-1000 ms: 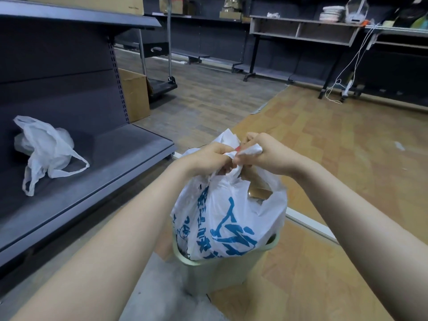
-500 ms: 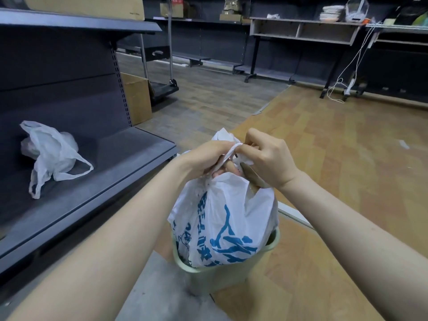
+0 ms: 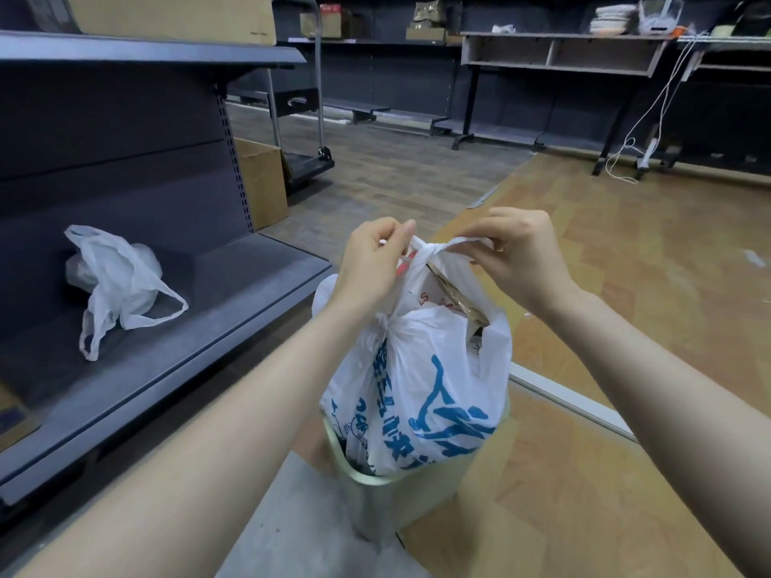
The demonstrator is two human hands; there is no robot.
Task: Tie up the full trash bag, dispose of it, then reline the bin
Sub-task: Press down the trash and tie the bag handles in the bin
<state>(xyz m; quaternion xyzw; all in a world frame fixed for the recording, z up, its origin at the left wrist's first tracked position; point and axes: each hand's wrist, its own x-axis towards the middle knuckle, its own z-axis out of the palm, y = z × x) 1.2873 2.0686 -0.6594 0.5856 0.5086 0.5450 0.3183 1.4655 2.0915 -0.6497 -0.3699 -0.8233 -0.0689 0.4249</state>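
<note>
Tying the handles of the white plastic trash bag with blue print [image 3: 421, 394], which sits in the pale green plastic bin [image 3: 400, 494] on the floor.
Your left hand [image 3: 371, 260] and right hand [image 3: 521, 252] each pinch a handle end closed, knot [image 3: 432, 249] between them; pull outward evenly so cardboard poking out stays in. Grey metal shelf edge [image 3: 233, 327] is near on the left, wood floor [image 3: 626, 285] open to the right.

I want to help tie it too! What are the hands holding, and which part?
Both hold the full trash bag by its handle ends: left hand and right hand each pinch one end beside the knot.
</note>
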